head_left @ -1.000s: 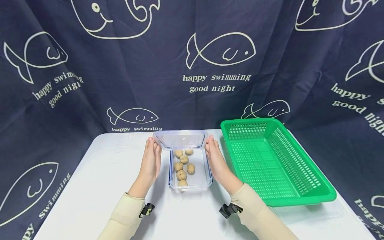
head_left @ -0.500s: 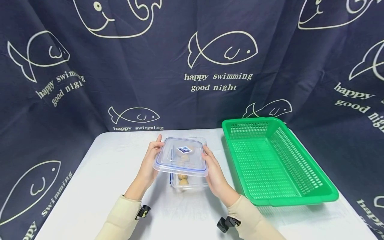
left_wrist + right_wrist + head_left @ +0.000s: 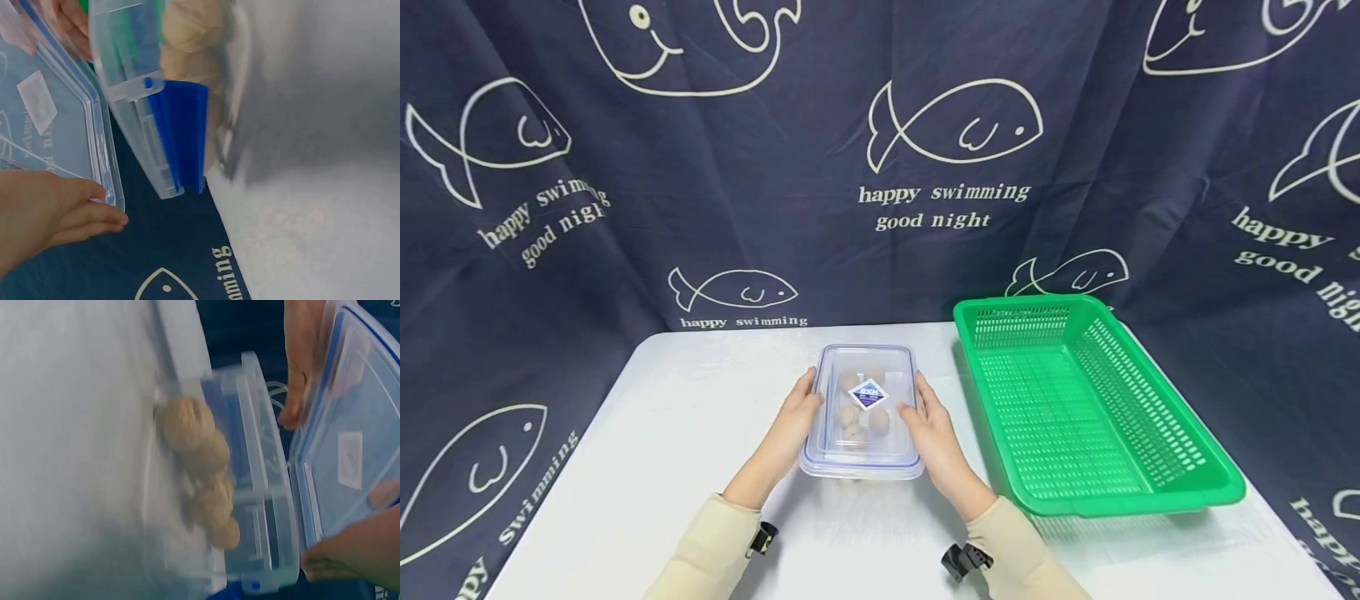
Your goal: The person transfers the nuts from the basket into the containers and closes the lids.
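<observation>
A clear plastic lid (image 3: 850,457) with a blue seal line and a diamond-shaped label lies over a clear food container (image 3: 281,506). Several walnuts (image 3: 187,424) sit inside, showing dimly through the lid. My left hand (image 3: 785,429) grips the lid's left edge, while my right hand (image 3: 942,442) grips the opposite edge, thumb on top. Both wrist views show the lid tilted, with a gap between it and the container rim at one end. On the container's left side, a blue latch (image 3: 187,134) hangs unfastened.
To the right stands a large green perforated basket (image 3: 1150,503) on the white table (image 3: 647,433). A dark blue curtain (image 3: 820,242) with fish drawings hangs behind the table.
The lid was first upright at the container's far end, then tipped toward me. It has now come down over the container and walnuts, both hands moving with it.
</observation>
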`<state>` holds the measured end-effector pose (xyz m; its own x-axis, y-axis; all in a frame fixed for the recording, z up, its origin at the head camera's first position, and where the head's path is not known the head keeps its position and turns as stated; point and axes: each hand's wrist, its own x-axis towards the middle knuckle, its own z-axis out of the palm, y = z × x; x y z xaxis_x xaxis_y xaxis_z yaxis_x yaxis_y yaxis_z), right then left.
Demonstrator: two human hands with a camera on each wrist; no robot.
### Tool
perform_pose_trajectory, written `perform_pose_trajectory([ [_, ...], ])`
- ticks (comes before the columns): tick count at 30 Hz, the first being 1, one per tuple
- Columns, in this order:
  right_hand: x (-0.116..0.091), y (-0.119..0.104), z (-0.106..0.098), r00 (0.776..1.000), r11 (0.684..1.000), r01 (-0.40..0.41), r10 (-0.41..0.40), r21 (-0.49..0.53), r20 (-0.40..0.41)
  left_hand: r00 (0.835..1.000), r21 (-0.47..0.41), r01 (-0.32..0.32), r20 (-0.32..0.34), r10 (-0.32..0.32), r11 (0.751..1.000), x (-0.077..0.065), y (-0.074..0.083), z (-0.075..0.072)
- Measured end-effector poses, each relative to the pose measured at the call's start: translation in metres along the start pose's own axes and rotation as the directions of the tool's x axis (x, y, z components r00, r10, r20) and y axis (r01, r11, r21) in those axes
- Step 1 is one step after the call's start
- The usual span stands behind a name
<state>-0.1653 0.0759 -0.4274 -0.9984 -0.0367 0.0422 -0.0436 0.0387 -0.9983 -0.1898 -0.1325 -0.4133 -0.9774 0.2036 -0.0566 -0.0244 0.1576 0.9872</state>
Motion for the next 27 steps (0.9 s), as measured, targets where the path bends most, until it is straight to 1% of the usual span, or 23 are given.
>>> perform_pose_trajectory([
  [3, 0.004, 0.005, -0.004, 1.0, 0.996, 0.016, -0.017, -0.092, -0.002, 1.0, 0.02, -0.011, 0.029, 0.01, 1.0, 0.001, -0.005, 0.0],
  [7, 0.012, 0.012, -0.007, 0.999, 0.977, 0.019, -0.026, -0.214, -0.03, 0.997, 0.033, -0.026, 0.072, 0.023, 0.999, 0.005, -0.009, -0.002],
  [11, 0.02, 0.015, -0.008, 0.998, 0.957, 0.023, -0.039, -0.288, -0.052, 0.996, 0.036, -0.014, 0.092, 0.011, 0.999, 0.012, -0.013, -0.002],
  [15, 0.027, 0.018, -0.008, 0.998, 0.948, 0.02, -0.038, -0.317, -0.051, 0.995, 0.045, 0.015, 0.098, -0.019, 0.999, 0.02, -0.017, -0.001],
  [19, 0.032, 0.022, -0.009, 0.999, 0.946, 0.005, -0.022, -0.325, -0.048, 0.993, 0.056, 0.037, 0.114, -0.043, 0.998, 0.026, -0.023, -0.001],
  [23, 0.034, 0.025, -0.01, 0.999, 0.945, -0.014, -0.002, -0.326, -0.049, 0.99, 0.063, 0.035, 0.132, -0.043, 0.997, 0.03, -0.028, 0.0],
  [27, 0.036, 0.026, -0.01, 0.999, 0.949, -0.028, 0.014, -0.313, -0.047, 0.99, 0.053, 0.053, 0.124, -0.06, 0.997, 0.033, -0.03, 0.002],
])
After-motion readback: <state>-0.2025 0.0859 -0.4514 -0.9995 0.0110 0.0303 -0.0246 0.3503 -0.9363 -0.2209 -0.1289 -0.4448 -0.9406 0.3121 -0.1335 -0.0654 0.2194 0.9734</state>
